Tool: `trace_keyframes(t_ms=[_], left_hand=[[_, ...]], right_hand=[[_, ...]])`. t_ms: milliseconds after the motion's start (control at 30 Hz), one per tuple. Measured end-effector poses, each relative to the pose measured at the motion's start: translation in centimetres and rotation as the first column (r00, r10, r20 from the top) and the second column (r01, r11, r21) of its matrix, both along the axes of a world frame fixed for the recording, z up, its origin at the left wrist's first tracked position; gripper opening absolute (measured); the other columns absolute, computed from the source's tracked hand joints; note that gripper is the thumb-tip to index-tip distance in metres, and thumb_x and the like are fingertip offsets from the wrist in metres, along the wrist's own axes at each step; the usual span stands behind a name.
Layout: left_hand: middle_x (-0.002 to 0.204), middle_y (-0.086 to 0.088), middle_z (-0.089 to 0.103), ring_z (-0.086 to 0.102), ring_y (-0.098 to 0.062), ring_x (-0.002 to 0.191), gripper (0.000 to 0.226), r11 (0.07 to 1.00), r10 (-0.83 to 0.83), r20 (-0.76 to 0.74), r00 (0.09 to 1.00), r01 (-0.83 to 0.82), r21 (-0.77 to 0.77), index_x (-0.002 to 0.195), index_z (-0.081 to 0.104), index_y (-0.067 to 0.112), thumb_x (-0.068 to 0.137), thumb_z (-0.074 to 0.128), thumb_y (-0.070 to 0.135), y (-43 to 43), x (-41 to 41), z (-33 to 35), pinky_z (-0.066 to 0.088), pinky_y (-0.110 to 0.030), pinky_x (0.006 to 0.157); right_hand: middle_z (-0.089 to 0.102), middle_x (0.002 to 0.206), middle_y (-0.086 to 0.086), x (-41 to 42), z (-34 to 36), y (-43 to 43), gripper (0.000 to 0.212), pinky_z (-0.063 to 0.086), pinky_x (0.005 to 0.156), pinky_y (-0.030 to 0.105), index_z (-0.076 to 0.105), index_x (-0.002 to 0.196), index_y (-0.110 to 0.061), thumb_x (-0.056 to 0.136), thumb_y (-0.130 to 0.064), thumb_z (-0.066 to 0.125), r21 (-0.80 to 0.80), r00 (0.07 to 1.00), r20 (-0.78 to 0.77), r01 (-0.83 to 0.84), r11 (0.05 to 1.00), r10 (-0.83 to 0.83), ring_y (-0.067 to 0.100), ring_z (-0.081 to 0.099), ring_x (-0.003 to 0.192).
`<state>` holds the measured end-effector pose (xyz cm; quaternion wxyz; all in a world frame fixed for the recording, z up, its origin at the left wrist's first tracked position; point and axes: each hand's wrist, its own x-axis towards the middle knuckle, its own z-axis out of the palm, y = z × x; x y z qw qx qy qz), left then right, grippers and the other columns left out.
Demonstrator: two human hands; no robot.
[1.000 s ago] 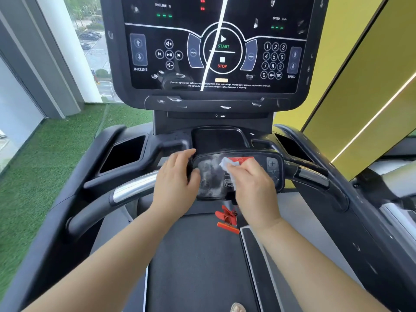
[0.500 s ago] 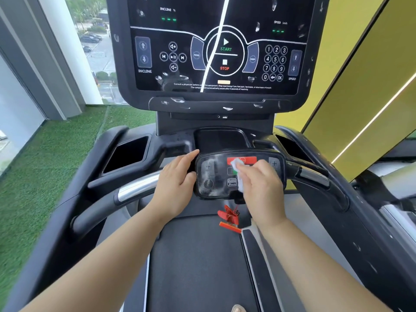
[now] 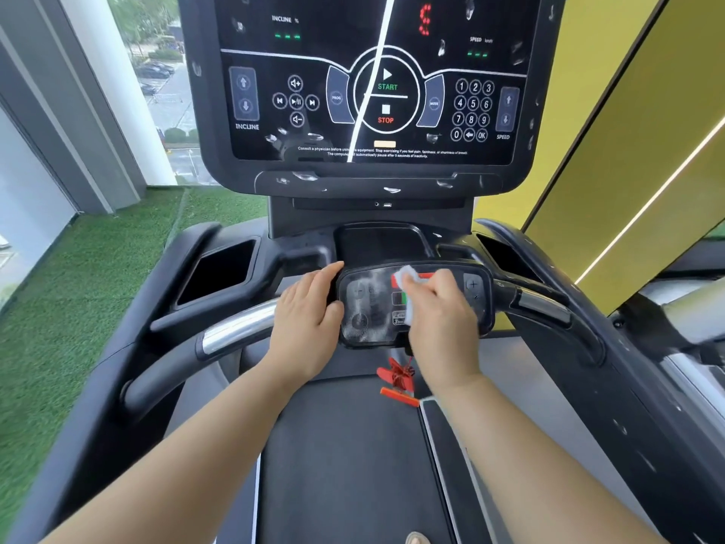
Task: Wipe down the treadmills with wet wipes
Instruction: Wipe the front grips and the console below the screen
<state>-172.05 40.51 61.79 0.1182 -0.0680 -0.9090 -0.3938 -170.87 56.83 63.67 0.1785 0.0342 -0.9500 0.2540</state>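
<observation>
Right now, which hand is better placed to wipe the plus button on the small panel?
Right. The right hand holds the wet wipe on the control panel, beside the plus button; the left hand rests at its left edge, empty.

START, STOP, INCLINE, SPEED — console (image 3: 368,92)

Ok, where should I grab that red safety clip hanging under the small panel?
Probably pinch the red safety clip across its flat lower bar, coming from below-left: it dangles by a cord under the small panel, and the right hand crowds its right side.
</observation>
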Motion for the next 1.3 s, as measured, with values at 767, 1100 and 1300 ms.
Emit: trace_keyframes(t_ms=[767,1100,1300], left_hand=[[0.135,-0.001,0.052,0.038,-0.020,0.125,0.076,0.988,-0.036,-0.120,0.992,0.017,-0.156,0.136,0.049,0.015,0.077,0.011,0.044,4.0,-1.4,2.2,0.018,-0.014,0.099],[0.123,-0.004,0.059,0.044,-0.026,0.113,0.060,0.978,0.078,-0.191,0.978,-0.112,-0.175,0.125,0.059,0.013,0.082,0.022,0.034,4.9,-1.3,1.0,0.026,-0.026,0.095],[0.122,-0.005,0.059,0.043,-0.024,0.113,0.057,0.978,0.057,-0.221,0.974,-0.099,-0.186,0.124,0.058,0.012,0.084,0.024,0.031,4.7,-1.3,1.0,0.023,-0.024,0.096]], right_hand=[[0.048,0.065,-0.010,0.0,0.2,0.4,0.033,0.029,0.060,0.030,0.048,0.073,-0.018,0.095,-0.042,0.050,-0.385,0.989,0.079,-0.089,0.918,0.128,0.007,0.044,0.068],[0.044,0.077,-0.013,1.0,-1.3,2.2,0.020,0.035,0.055,0.007,0.046,0.079,-0.038,0.098,-0.034,0.045,-0.358,0.984,0.110,-0.089,0.929,0.137,0.004,0.042,0.071],[0.041,0.064,-0.009,-0.9,-1.5,6.7,0.034,0.030,0.059,0.026,0.051,0.071,-0.014,0.092,-0.040,0.058,-0.453,0.996,0.036,0.090,0.887,-0.082,0.008,0.039,0.063]])
